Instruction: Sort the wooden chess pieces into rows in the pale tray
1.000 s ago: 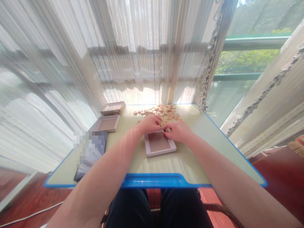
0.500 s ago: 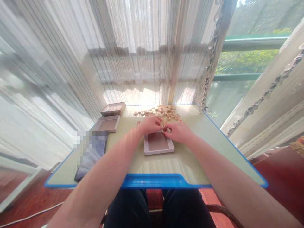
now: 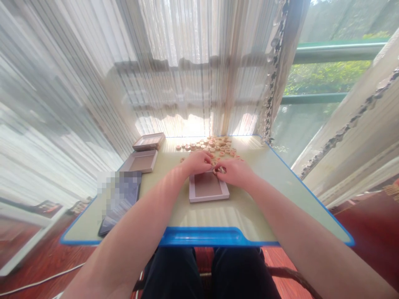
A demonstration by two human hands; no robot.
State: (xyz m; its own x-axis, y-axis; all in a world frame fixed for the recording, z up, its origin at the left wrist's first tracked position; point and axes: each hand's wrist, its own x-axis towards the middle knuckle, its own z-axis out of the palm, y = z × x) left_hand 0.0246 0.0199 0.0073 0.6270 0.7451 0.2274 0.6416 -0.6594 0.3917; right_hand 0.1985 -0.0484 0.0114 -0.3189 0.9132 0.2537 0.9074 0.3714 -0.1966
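Round wooden xiangqi pieces (image 3: pixel 212 143), some with red marks, lie in a loose cluster on the table beyond my hands. Just in front of my hands is an open shallow cardboard box (image 3: pixel 208 199), showing a bare brown bottom. My left hand (image 3: pixel 198 162) is over the box's far left edge with fingers curled down; what they hold, if anything, is hidden. At the far right corner, my right hand (image 3: pixel 235 171) pinches a xiangqi piece (image 3: pixel 215 171) between thumb and fingers. Another piece (image 3: pixel 214 164) shows between the two hands.
A pale table (image 3: pixel 299 207) with a blue rim is in front of my legs. On its left side are a shallow box (image 3: pixel 141 161), another box part (image 3: pixel 149 141) behind it, and a dark tablet-like device (image 3: pixel 124 199). Sheer curtains (image 3: pixel 187 83) hang beyond the far edge.
My hands keep nearly the same places at the box's far edge. The view has shifted very slightly; the pieces and boxes stay put.
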